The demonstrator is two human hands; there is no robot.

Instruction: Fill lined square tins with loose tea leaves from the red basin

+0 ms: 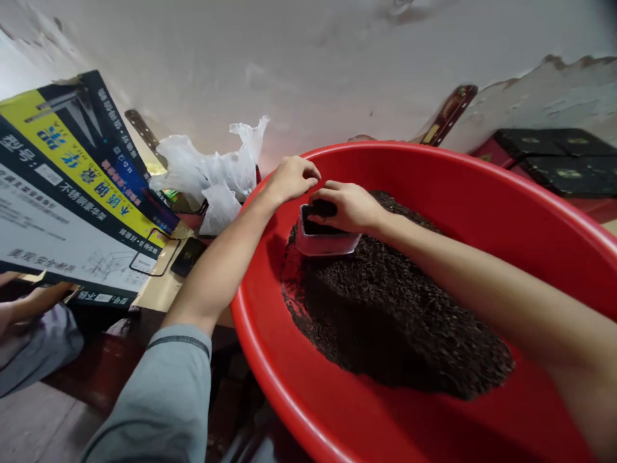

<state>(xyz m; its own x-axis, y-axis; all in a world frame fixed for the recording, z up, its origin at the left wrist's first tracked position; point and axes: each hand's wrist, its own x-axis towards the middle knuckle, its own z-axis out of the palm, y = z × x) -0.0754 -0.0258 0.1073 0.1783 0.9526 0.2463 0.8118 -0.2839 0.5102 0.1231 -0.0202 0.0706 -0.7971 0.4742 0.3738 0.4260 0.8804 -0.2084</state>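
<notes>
A small, see-through box (328, 245) sits mid-frame on dark brown, crumbly bits (409, 308) in a big red tub (486, 186). It has straight sides and black stuff (318, 226) inside. My right hand (354, 207) is bent over it, thumb dipped in; I can't tell if it grips. My left hand (292, 179) is curled close by; I can't tell if it pinches anything.

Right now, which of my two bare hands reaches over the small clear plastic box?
Your right hand, partly covering the clear plastic box; your left hand appears nearer the rim of the large red plastic tub.
</notes>
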